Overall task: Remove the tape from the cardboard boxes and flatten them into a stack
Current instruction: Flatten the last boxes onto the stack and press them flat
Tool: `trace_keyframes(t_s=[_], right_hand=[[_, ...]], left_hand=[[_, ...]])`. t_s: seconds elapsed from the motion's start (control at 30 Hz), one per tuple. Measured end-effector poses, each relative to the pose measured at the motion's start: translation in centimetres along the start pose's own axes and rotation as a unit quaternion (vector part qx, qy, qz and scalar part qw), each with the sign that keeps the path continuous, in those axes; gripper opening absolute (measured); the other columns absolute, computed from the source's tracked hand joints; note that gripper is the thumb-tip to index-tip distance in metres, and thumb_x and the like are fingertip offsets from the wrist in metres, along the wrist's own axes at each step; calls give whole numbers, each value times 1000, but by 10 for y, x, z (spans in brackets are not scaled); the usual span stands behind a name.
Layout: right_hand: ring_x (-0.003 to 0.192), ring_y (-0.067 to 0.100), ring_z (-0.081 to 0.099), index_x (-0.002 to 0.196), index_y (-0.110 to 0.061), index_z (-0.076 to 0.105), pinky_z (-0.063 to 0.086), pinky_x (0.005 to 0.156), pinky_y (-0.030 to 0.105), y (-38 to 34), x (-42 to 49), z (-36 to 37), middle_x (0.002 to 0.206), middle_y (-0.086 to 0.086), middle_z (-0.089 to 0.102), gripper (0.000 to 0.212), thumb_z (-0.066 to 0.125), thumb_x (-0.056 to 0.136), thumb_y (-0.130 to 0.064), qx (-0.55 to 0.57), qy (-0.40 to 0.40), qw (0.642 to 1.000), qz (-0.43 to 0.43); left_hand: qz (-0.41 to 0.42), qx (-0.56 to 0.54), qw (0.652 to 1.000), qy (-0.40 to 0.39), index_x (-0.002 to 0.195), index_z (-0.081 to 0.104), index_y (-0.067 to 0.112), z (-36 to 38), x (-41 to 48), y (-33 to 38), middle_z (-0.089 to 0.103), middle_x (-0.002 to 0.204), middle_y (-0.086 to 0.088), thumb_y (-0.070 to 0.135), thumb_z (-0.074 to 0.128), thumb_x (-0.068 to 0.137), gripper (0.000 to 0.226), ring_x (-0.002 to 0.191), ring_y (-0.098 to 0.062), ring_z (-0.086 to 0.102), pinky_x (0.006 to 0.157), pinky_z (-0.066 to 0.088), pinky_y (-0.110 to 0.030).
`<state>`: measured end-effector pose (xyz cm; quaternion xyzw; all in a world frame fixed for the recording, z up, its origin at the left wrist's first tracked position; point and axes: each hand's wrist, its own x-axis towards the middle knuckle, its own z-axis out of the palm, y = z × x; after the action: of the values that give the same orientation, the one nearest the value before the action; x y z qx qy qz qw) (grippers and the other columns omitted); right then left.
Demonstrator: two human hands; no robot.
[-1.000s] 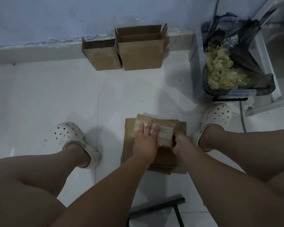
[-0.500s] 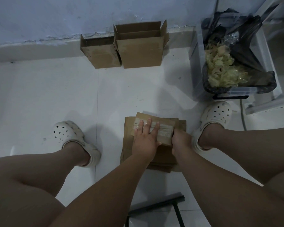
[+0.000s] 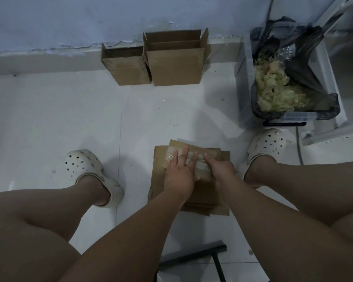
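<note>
Tape (image 3: 201,165) ran sideways across the top box (image 3: 192,146), left hand (image 3: 180,174) spread flat pinning it, right hand (image 3: 220,169) curled at the tape's right end, couldn't tell if pinching.

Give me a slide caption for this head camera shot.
Left hand presses a taped box flat on the cardboard stack while the right hand works at its tape.

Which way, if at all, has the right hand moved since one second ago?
Yes. The right hand crept left, from the right edge of the cardboard stack onto the tape, nearer the left hand.
</note>
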<state>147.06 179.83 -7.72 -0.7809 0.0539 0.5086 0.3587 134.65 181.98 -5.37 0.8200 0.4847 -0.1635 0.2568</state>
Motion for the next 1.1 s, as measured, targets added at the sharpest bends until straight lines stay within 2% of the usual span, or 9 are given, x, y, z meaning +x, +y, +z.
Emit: trace_keyframes(t_s=[0.17,0.37,0.47,0.53,0.63,0.7,0.83,1.0,1.1], right_hand=[[108,29,58,127,-6,56,48,96,38,4,-4,6,124,10,61,69,73,76,-49,-66,38,997,-4],[107,33,60,124,0,56,51,94,40,1,-6,3,123,17,62,65,80,74,-32,-39,57,998,6],[107,33,60,122,2,57,50,93,37,-2,-7,2,123,18,62,62,80,75,-29,-31,49,998,10],[109,33,59,123,4,56,49,89,33,-2,-8,1,125,19,60,63,79,76,-30,-40,52,998,3],[114,35,55,127,6,51,45,88,32,-2,-11,-1,129,20,57,68,76,79,-35,-69,51,996,-1],[116,35,54,129,6,49,46,91,34,-3,-11,-1,131,20,55,70,75,79,-37,-86,47,995,0],[115,36,55,128,7,51,45,90,34,-7,-11,-1,130,21,56,64,74,82,-32,-105,33,994,2],[105,31,58,119,0,62,46,82,32,-11,-16,0,120,15,63,38,64,90,-24,-169,11,985,-44],[103,28,58,121,-2,60,45,80,30,-14,-19,-1,119,13,62,34,61,92,-20,-174,-6,983,-53]], left_hand=[[1,15,1000,-1,152,-1,33,5,-2,-2,-14,160,-1,41,43,98,70,146,-29,-14,117,-3,-43],[5,14,1000,12,152,0,34,11,1,-5,-14,160,1,42,43,98,70,146,-28,-14,117,-4,-42],[15,-55,997,56,151,17,32,10,0,-8,2,161,2,44,47,96,64,147,-25,-2,117,1,-39],[-23,-177,975,133,146,34,24,7,2,-10,25,156,-1,40,50,95,56,142,-22,20,115,17,-34],[-199,-315,898,233,141,39,14,-1,5,-20,39,144,-8,33,57,93,55,131,-26,33,105,31,-35],[-273,-412,854,165,136,46,10,-4,8,-33,48,137,-10,35,59,92,52,126,-28,42,101,36,-37],[-239,-599,764,-8,110,68,12,-17,12,-55,70,110,-8,23,62,91,22,96,-20,65,89,51,-32],[-201,-511,831,-89,97,70,13,-38,33,-72,70,108,-12,5,68,84,15,101,-27,65,99,48,-42],[-207,-496,836,-114,86,66,19,-37,31,-75,67,113,-12,26,70,85,8,104,-26,63,100,47,-40]])
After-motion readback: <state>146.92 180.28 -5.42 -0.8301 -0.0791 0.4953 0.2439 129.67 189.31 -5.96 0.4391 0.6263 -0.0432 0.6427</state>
